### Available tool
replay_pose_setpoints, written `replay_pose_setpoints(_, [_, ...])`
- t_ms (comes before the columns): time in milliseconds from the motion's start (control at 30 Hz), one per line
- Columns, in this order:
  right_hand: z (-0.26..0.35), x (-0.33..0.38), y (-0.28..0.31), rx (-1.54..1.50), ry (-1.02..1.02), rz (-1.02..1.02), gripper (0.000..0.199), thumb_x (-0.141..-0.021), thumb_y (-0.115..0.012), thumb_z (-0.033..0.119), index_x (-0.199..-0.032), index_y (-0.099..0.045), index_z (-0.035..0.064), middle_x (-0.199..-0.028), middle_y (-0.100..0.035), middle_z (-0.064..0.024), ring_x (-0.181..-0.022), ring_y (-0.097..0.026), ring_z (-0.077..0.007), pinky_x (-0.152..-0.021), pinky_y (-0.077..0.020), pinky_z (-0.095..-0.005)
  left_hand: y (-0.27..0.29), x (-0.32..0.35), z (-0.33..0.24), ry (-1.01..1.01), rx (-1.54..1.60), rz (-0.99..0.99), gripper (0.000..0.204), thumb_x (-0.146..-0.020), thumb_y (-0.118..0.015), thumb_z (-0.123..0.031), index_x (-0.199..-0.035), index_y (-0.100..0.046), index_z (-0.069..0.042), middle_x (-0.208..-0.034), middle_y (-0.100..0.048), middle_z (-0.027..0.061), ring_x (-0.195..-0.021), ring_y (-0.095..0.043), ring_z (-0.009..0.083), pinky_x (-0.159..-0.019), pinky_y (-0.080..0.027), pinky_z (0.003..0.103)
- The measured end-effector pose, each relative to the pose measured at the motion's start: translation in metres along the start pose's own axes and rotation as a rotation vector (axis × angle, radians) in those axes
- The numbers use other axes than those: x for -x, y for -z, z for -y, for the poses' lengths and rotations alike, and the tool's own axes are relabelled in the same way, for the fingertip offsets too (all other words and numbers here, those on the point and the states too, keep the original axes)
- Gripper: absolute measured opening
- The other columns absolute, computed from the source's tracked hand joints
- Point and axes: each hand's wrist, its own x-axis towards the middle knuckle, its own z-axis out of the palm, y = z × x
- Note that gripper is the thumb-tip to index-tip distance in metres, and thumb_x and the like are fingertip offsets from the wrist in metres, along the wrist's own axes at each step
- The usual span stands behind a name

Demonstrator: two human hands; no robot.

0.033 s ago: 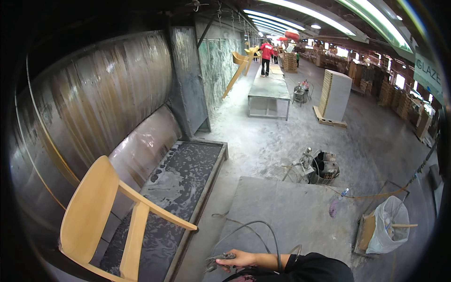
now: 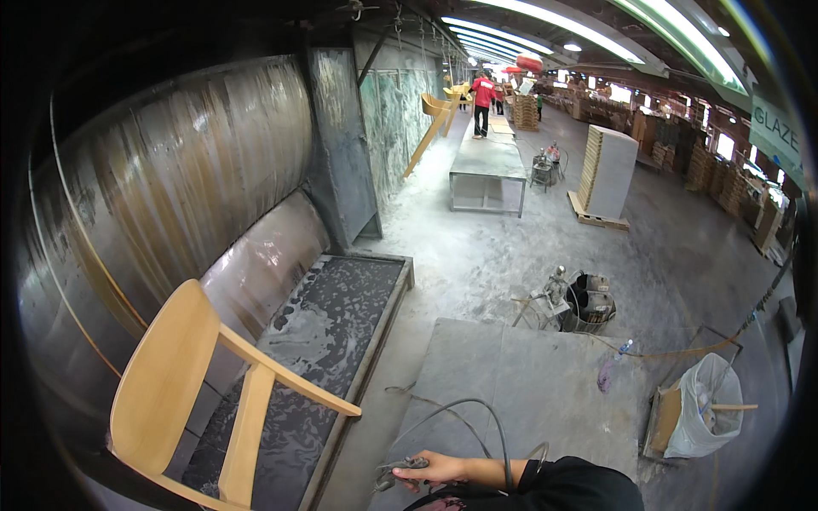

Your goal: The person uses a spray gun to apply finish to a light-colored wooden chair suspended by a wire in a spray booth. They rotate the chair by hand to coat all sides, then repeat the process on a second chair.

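Observation:
My right hand [image 2: 439, 467], at the end of a black-sleeved arm, is closed around a dark spray gun [image 2: 393, 473] at the lower middle. A thin hose [image 2: 488, 414] loops up near the hand and over the wrist. The gun points left, towards a pale wooden chair [image 2: 166, 375], and stays apart from it. The chair's curved backrest, one armrest and a leg show; its lower part is cut off by the picture's edge. It hangs or stands before the wet spray booth; what holds it up is not plain. My left hand is out of view.
A water trough [image 2: 336, 328] lies below the stained booth wall [image 2: 196, 145]. Rightward are a pump [image 2: 558, 289], a tub of cans [image 2: 590, 305] and a bagged bin [image 2: 703, 409]. Farther off are a metal table [image 2: 487, 162], stacked boards [image 2: 607, 175], hanging chair parts [image 2: 434, 107] and a person in red [image 2: 483, 94].
The chair has shifted very slightly to the right. My right hand and the spray gun stay almost in place.

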Motion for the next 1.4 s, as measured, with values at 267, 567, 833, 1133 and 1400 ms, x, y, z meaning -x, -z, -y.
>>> replay_pose_setpoints(267, [0.001, -0.013, -0.045, 0.054, -0.064, -0.069, 0.057, -0.099, -0.058, 0.065, -0.079, -0.065, 0.0121, -0.073, -0.059, 0.0032, -0.066, -0.050, -0.0070, -0.053, -0.0320, -0.0240, 0.009, -0.039, -0.012, 0.073, 0.271, 0.112, 0.025, -0.096, -0.065, -0.023, -0.112, -0.063, -0.004, -0.102, -0.065, 0.0103, -0.093, -0.062, 0.0255, -0.084, -0.054, 0.045])
replay_pose_setpoints(567, [-0.001, -0.015, -0.083, -0.061, -0.095, -0.107, 0.053, -0.101, -0.059, 0.059, -0.083, -0.069, 0.0100, -0.075, -0.064, 0.0017, -0.059, -0.047, -0.0057, -0.049, -0.0316, -0.0239, -0.010, -0.076, 0.013, -0.323, -0.120, -0.044, 0.031, -0.096, -0.066, -0.029, -0.116, -0.067, -0.005, -0.101, -0.071, 0.0121, -0.083, -0.067, 0.0206, -0.067, -0.055, 0.034])
replay_pose_setpoints(833, [-0.020, -0.015, -0.099, -0.131, -0.033, -0.231, 0.053, -0.099, -0.061, 0.060, -0.086, -0.067, 0.0092, -0.076, -0.065, -0.0006, -0.063, -0.055, -0.0064, -0.047, -0.0348, -0.0225, -0.047, -0.008, 0.015, 0.204, 0.439, 0.033, 0.053, -0.086, -0.066, -0.008, -0.133, -0.046, 0.004, -0.118, -0.056, 0.0175, -0.106, -0.058, 0.0300, -0.096, -0.046, 0.042])
replay_pose_setpoints(1133, [-0.025, -0.019, -0.112, -0.118, -0.119, -0.202, 0.047, -0.102, -0.061, 0.053, -0.092, -0.069, 0.0076, -0.081, -0.067, -0.0012, -0.068, -0.056, -0.0060, -0.048, -0.0358, -0.0217, -0.044, 0.014, -0.019, 0.286, 0.479, 0.010, 0.070, -0.088, -0.064, -0.006, -0.149, -0.032, 0.001, -0.135, -0.051, 0.0155, -0.118, -0.055, 0.0282, -0.104, -0.044, 0.040])
replay_pose_setpoints(1400, [-0.035, -0.017, -0.114, -0.107, -0.115, -0.219, 0.050, -0.100, -0.062, 0.057, -0.084, -0.067, 0.0092, -0.073, -0.064, 0.0008, -0.055, -0.047, -0.0054, -0.046, -0.0324, -0.0226, -0.034, -0.019, -0.001, 0.304, 0.531, -0.011, 0.073, -0.086, -0.061, -0.002, -0.152, -0.030, -0.002, -0.140, -0.051, 0.0162, -0.122, -0.054, 0.0291, -0.106, -0.042, 0.040])
